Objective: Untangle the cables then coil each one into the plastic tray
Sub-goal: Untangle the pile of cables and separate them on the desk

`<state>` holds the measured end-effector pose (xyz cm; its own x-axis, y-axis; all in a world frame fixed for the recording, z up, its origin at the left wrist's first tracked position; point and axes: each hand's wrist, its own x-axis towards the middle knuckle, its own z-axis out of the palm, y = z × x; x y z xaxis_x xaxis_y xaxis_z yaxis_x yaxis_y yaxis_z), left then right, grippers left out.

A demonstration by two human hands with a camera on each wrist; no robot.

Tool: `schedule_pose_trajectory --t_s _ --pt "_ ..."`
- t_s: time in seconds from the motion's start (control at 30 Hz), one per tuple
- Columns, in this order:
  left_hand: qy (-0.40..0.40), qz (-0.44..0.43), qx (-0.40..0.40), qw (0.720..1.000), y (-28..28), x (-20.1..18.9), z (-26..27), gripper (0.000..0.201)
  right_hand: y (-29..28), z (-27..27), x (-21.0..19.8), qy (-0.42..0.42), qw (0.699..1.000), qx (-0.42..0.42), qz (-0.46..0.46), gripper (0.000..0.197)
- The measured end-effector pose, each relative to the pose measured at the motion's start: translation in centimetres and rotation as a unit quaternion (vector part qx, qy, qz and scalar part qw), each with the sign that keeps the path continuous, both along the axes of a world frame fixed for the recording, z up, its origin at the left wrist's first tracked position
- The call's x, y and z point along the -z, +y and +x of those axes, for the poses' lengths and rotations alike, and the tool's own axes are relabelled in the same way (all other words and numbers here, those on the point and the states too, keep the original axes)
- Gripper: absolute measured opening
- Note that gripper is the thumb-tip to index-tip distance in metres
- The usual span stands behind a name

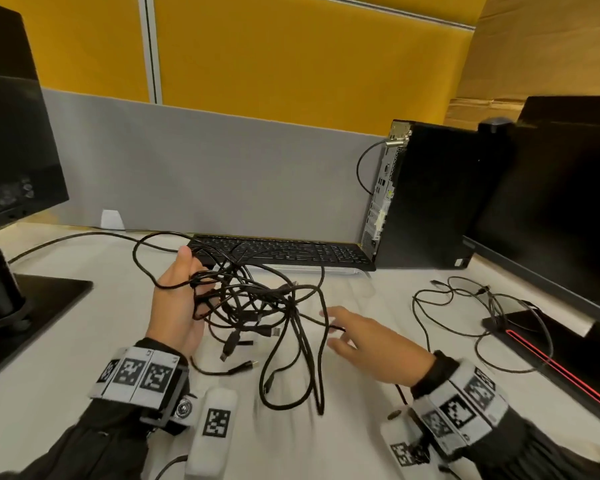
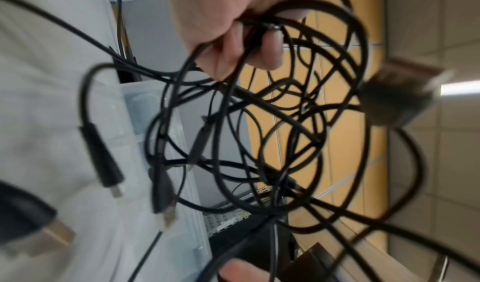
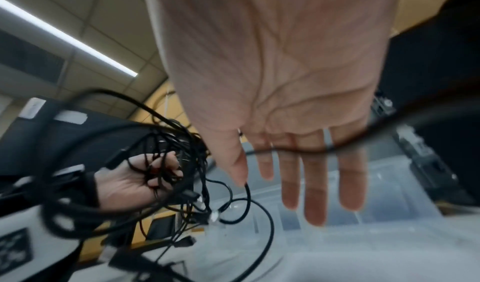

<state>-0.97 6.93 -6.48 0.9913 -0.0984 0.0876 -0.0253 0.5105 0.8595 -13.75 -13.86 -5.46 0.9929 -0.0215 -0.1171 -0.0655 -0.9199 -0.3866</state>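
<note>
A tangle of several black cables (image 1: 257,299) hangs from my left hand (image 1: 201,292), raised above the white desk, with loops and plugs drooping down to the desk. In the left wrist view, my left hand (image 2: 246,45) has its fingers curled around a bunch of strands (image 2: 272,122). My right hand (image 1: 336,327) hovers right of the tangle, palm down, fingers straight and spread. One thin cable (image 3: 298,150) crosses in front of the right hand's fingers (image 3: 314,194). The clear plastic tray (image 3: 376,183) lies below the hands; its rim (image 1: 347,270) shows faintly by the keyboard.
A black keyboard (image 1: 281,251) lies behind the tangle, against a grey partition. A PC tower (image 1: 426,195) and a monitor (image 1: 551,202) stand on the right, another monitor (image 1: 14,150) on the left. A separate thin cable (image 1: 482,313) lies loose at the right.
</note>
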Motion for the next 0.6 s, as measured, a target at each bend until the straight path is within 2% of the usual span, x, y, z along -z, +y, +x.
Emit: schedule_pose_trajectory --t_s 0.07,0.13,0.2,0.3,0.4,0.5,0.6 --pt "-0.003 -0.044 0.023 0.999 0.1 -0.2 -0.3 0.029 0.4 0.8 -0.6 0.0 0.995 -0.014 0.103 0.033" --pt "-0.007 -0.067 0.04 0.997 0.5 -0.3 -0.3 0.03 0.8 0.8 -1.4 0.007 0.972 -0.03 0.234 0.022" --pt "-0.024 -0.07 0.057 0.996 0.9 -0.5 -0.2 0.034 1.0 0.1 -2.4 -0.005 0.955 -0.045 0.293 0.02" --pt "-0.047 -0.06 0.077 0.994 1.3 -0.9 -0.1 0.047 0.9 -1.1 -4.0 -0.035 0.943 -0.055 0.325 0.017" --pt "-0.07 -0.064 0.107 0.99 1.4 -1.3 -0.2 0.05 0.7 -1.7 -4.7 -0.147 0.944 -0.016 0.294 0.025" --pt "-0.097 -0.075 0.109 0.986 1.5 -1.5 -0.2 0.058 0.2 -1.8 -4.8 -0.254 0.911 0.054 0.319 0.025" --pt "-0.111 -0.104 0.113 0.982 1.4 -1.9 -0.7 0.055 -0.3 -1.8 -4.4 -0.302 0.884 0.093 0.344 0.025"
